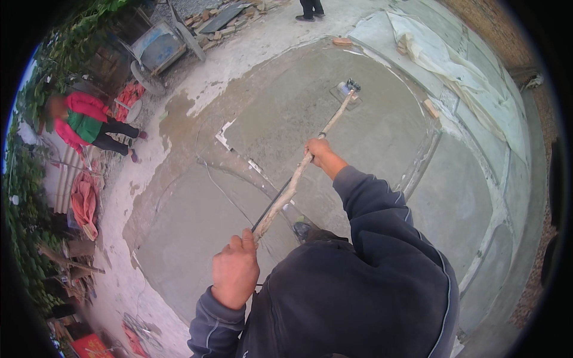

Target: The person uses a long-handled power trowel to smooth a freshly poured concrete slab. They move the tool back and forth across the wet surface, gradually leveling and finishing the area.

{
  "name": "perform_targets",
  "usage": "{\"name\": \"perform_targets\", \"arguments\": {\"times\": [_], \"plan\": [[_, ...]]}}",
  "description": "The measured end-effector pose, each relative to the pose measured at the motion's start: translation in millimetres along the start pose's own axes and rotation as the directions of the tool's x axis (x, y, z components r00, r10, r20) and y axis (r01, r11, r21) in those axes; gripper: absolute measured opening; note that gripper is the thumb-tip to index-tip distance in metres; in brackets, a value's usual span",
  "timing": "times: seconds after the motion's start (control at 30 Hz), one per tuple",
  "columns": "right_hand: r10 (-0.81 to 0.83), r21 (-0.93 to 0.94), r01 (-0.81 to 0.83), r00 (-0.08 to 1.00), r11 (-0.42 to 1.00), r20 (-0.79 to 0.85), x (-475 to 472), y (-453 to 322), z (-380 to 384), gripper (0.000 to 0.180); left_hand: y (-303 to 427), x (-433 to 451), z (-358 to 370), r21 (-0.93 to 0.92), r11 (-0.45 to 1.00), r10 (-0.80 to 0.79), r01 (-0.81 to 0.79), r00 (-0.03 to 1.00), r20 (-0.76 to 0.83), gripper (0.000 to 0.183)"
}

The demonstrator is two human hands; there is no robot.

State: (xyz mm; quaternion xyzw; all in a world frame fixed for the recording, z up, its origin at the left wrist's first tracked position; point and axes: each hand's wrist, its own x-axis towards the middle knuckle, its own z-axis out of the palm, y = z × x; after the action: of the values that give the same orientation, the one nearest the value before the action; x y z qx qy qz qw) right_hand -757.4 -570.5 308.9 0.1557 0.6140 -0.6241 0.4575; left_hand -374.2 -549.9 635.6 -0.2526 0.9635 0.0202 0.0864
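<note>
A long rough wooden pole runs from lower left to upper right in front of me. My left hand is closed around its near end, where a black cable lies along the wood. Farther up, my right hand grips the pole near its middle. At the far end the pole meets a flat, clear-looking plate with a small dark motor-like device on it. The plate rests on wet grey concrete. My shoe shows partly below the pole.
Formwork strips divide the concrete at centre and right. White sheeting lies at upper right, near bricks. A person in a red jacket stands at left; another person's legs show at the top. A wheeled cart stands at upper left, beside rubble.
</note>
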Motion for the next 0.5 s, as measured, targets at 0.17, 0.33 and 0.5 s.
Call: {"name": "perform_targets", "arguments": {"times": [0.17, 0.33, 0.5], "plan": [[-0.012, 0.022, 0.011, 1.0, 1.0, 0.021, -4, 4, -1, 0.009, 2, -7, -4, 0.002, 1.0, 0.006, -0.006, 1.0, -0.01, 0.036], [-0.008, 0.043, 0.007, 1.0, 0.999, 0.025, -12, 8, 4, 0.007, 1, -14, -5, 0.015, 1.0, -0.011, 0.011, 1.0, -0.017, 0.036], [-0.023, 0.081, 0.022, 1.0, 0.996, 0.016, -15, 14, 6, 0.003, 0, -20, -5, 0.007, 0.999, -0.036, 0.037, 0.999, -0.031, 0.036]]}}
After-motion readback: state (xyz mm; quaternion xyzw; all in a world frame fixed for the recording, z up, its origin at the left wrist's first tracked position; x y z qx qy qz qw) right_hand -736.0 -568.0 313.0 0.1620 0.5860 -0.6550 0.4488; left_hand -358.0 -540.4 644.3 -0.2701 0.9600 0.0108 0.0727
